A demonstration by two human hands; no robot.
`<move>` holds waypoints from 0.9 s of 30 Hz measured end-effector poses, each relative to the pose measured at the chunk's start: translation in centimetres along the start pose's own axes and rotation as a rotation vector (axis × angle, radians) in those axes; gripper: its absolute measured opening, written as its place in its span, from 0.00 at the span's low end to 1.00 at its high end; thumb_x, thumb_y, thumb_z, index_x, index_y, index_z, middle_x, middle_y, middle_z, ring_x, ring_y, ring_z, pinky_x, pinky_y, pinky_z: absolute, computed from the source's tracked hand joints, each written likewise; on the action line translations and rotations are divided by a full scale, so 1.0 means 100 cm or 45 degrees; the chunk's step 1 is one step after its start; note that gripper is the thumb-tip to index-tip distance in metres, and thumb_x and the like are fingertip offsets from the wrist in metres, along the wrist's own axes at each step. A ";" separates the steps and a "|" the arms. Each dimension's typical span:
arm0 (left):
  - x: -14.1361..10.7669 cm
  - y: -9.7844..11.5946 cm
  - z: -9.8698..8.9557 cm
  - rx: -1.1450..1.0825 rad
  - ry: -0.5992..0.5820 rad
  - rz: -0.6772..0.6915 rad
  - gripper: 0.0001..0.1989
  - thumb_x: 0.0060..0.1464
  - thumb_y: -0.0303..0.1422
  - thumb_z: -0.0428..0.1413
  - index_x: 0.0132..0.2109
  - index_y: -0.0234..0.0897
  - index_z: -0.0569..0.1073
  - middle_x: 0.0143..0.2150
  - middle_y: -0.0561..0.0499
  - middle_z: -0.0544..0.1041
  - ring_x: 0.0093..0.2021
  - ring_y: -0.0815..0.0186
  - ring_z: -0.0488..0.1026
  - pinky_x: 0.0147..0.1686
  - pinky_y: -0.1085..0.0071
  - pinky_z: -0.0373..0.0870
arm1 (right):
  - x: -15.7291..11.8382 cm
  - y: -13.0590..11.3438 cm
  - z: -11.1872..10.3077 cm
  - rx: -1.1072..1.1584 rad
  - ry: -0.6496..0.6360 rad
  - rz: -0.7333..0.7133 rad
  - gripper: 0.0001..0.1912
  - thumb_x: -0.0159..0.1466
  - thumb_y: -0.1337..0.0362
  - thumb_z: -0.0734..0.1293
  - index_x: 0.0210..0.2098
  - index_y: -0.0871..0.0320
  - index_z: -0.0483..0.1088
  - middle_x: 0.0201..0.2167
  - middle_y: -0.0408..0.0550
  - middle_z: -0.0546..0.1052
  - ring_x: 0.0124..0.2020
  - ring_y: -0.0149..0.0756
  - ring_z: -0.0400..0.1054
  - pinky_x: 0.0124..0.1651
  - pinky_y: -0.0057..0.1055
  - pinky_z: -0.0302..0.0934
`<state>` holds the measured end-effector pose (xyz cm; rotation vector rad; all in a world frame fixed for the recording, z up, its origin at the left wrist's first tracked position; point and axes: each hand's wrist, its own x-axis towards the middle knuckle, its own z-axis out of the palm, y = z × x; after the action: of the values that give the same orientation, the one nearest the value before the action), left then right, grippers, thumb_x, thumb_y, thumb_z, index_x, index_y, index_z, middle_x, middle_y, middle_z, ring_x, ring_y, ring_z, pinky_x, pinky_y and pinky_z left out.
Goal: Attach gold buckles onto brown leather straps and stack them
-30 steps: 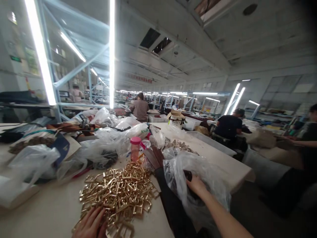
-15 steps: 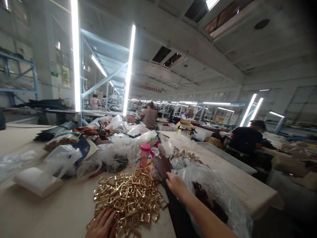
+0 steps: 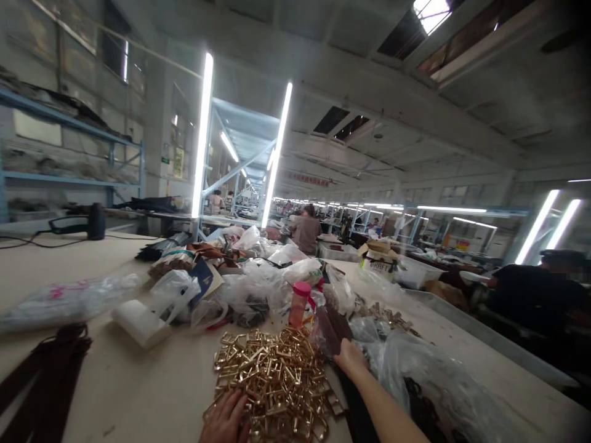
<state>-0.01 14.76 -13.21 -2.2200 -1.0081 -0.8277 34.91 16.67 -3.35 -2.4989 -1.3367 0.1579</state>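
A heap of gold-coloured metal buckles [image 3: 277, 381] lies on the pale table [image 3: 138, 394]. My left hand [image 3: 226, 417] rests at the heap's lower left edge, its fingers stretched out over the buckles. To the right of the heap, my right hand [image 3: 349, 359] has its fingers closed round the near end of dark brown strips [image 3: 331, 329]. A long black strap [image 3: 355, 400] runs beneath my right forearm. Behind the heap stands a pink jar [image 3: 299, 304] with a brighter pink lid.
Clear plastic bags [image 3: 272, 277] are piled behind the jar; another bag [image 3: 443, 381] with dark pieces lies at right. Dark straps [image 3: 53, 381] lie at left, near a white roll [image 3: 141, 323]. Two people [image 3: 307, 231] are beyond the table.
The view has swung left, bringing the dark straps and a bag at left into sight. My left hand is still on the heap, and my right hand still holds the brown strips.
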 end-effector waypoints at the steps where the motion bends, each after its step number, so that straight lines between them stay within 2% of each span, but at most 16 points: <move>1: -0.001 -0.001 0.001 -0.014 0.011 -0.018 0.17 0.49 0.40 0.54 0.44 0.37 0.75 0.44 0.48 0.77 0.42 0.58 0.75 0.36 0.67 0.77 | 0.000 -0.002 -0.004 0.078 0.000 -0.023 0.08 0.58 0.67 0.66 0.37 0.65 0.68 0.36 0.51 0.73 0.41 0.39 0.68 0.46 0.42 0.61; 3: -0.002 -0.003 0.003 -0.060 0.045 -0.061 0.17 0.49 0.40 0.54 0.45 0.36 0.74 0.44 0.47 0.77 0.41 0.58 0.76 0.35 0.66 0.77 | -0.003 -0.007 -0.016 0.251 0.024 -0.076 0.06 0.60 0.66 0.64 0.34 0.64 0.68 0.35 0.50 0.74 0.40 0.38 0.68 0.46 0.39 0.60; 5: -0.003 -0.004 0.002 -0.151 0.090 -0.110 0.17 0.49 0.40 0.55 0.44 0.37 0.74 0.43 0.46 0.77 0.41 0.57 0.76 0.35 0.64 0.77 | -0.011 -0.012 -0.030 0.430 0.059 -0.116 0.10 0.61 0.62 0.61 0.32 0.63 0.68 0.34 0.52 0.74 0.39 0.39 0.68 0.45 0.36 0.60; 7: -0.001 -0.001 -0.007 -0.317 0.110 -0.186 0.15 0.51 0.40 0.54 0.44 0.38 0.74 0.44 0.45 0.77 0.43 0.55 0.75 0.37 0.61 0.76 | -0.029 -0.016 -0.043 0.603 0.082 -0.157 0.15 0.63 0.57 0.57 0.33 0.62 0.68 0.34 0.53 0.75 0.39 0.41 0.69 0.43 0.33 0.61; 9: 0.007 0.006 -0.027 -0.598 0.039 -0.322 0.14 0.54 0.39 0.51 0.44 0.40 0.74 0.48 0.44 0.75 0.47 0.55 0.72 0.42 0.58 0.74 | -0.062 -0.022 -0.049 0.742 0.082 -0.206 0.20 0.63 0.53 0.53 0.38 0.62 0.68 0.38 0.52 0.75 0.41 0.41 0.68 0.42 0.31 0.61; 11: 0.023 0.016 -0.058 -1.032 -0.154 -0.558 0.15 0.57 0.39 0.47 0.47 0.41 0.73 0.52 0.44 0.71 0.54 0.56 0.67 0.51 0.55 0.66 | -0.109 -0.034 -0.046 0.873 0.029 -0.252 0.23 0.62 0.49 0.53 0.43 0.60 0.66 0.41 0.50 0.74 0.42 0.40 0.68 0.43 0.30 0.61; 12: 0.034 0.021 -0.075 -1.318 -0.258 -0.676 0.17 0.57 0.41 0.46 0.48 0.40 0.72 0.54 0.43 0.69 0.55 0.56 0.65 0.54 0.56 0.62 | -0.135 -0.042 -0.041 0.957 -0.018 -0.276 0.24 0.62 0.47 0.53 0.45 0.59 0.65 0.42 0.49 0.74 0.42 0.40 0.67 0.43 0.30 0.61; 13: 0.046 0.025 -0.091 -1.651 -0.355 -0.822 0.20 0.57 0.43 0.46 0.49 0.37 0.70 0.54 0.42 0.69 0.55 0.57 0.65 0.55 0.57 0.61 | -0.162 -0.052 -0.034 1.201 -0.134 -0.286 0.25 0.60 0.46 0.57 0.46 0.59 0.64 0.43 0.51 0.73 0.44 0.41 0.67 0.45 0.32 0.60; 14: 0.058 0.027 -0.106 -2.025 -0.471 -1.033 0.22 0.57 0.45 0.44 0.51 0.35 0.68 0.53 0.41 0.70 0.53 0.58 0.67 0.53 0.60 0.64 | -0.189 -0.063 -0.026 1.412 -0.282 -0.298 0.25 0.59 0.47 0.60 0.46 0.59 0.64 0.44 0.51 0.72 0.44 0.42 0.66 0.46 0.33 0.60; 16: 0.079 0.027 -0.128 -2.659 -0.667 -1.382 0.27 0.57 0.46 0.43 0.57 0.31 0.59 0.49 0.38 0.72 0.49 0.58 0.71 0.48 0.62 0.68 | -0.239 -0.083 -0.006 1.618 -0.541 -0.366 0.25 0.57 0.46 0.62 0.44 0.59 0.66 0.41 0.51 0.73 0.43 0.43 0.66 0.45 0.34 0.60; 18: 0.088 0.020 -0.143 -2.789 -0.750 -1.656 0.29 0.54 0.38 0.50 0.60 0.33 0.52 0.46 0.39 0.73 0.41 0.63 0.74 0.39 0.69 0.71 | -0.275 -0.098 0.014 1.610 -0.725 -0.486 0.23 0.57 0.47 0.63 0.43 0.58 0.68 0.38 0.50 0.73 0.42 0.42 0.65 0.45 0.35 0.58; 20: 0.083 0.008 -0.157 -2.677 -0.838 -1.684 0.36 0.50 0.29 0.54 0.62 0.37 0.46 0.44 0.42 0.74 0.31 0.69 0.74 0.28 0.77 0.69 | -0.294 -0.104 0.028 1.557 -1.076 -0.599 0.22 0.53 0.47 0.67 0.38 0.58 0.71 0.31 0.47 0.72 0.33 0.39 0.66 0.36 0.32 0.60; 22: 0.069 -0.007 -0.172 -2.556 -0.969 -1.537 0.41 0.48 0.27 0.55 0.63 0.41 0.40 0.43 0.44 0.74 0.23 0.72 0.72 0.20 0.79 0.65 | -0.295 -0.101 0.032 1.544 -1.333 -0.624 0.25 0.49 0.46 0.69 0.37 0.59 0.71 0.25 0.45 0.69 0.24 0.32 0.62 0.27 0.27 0.56; 23: 0.060 -0.014 -0.180 -2.525 -1.055 -1.456 0.43 0.48 0.29 0.55 0.64 0.43 0.37 0.42 0.45 0.74 0.22 0.73 0.71 0.19 0.80 0.64 | -0.291 -0.097 0.031 1.577 -1.361 -0.575 0.27 0.50 0.44 0.67 0.39 0.59 0.70 0.23 0.44 0.68 0.22 0.30 0.60 0.24 0.25 0.54; 24: 0.051 -0.019 -0.189 -2.513 -1.146 -1.394 0.43 0.48 0.30 0.55 0.64 0.45 0.35 0.43 0.45 0.74 0.22 0.72 0.71 0.18 0.80 0.64 | -0.284 -0.093 0.030 1.618 -1.322 -0.498 0.29 0.52 0.42 0.65 0.41 0.60 0.69 0.22 0.43 0.67 0.20 0.27 0.58 0.23 0.24 0.51; 27: 0.027 -0.026 -0.212 -2.589 -1.449 -1.318 0.39 0.50 0.31 0.53 0.64 0.44 0.40 0.44 0.43 0.74 0.23 0.72 0.72 0.20 0.80 0.66 | -0.260 -0.078 0.025 1.813 -1.024 -0.172 0.29 0.58 0.42 0.59 0.42 0.63 0.66 0.20 0.42 0.64 0.19 0.26 0.54 0.21 0.23 0.50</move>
<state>-7.03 2.71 3.12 -4.0307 -2.8838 -1.2059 13.55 -0.28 -4.49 -1.0918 -0.9442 1.5435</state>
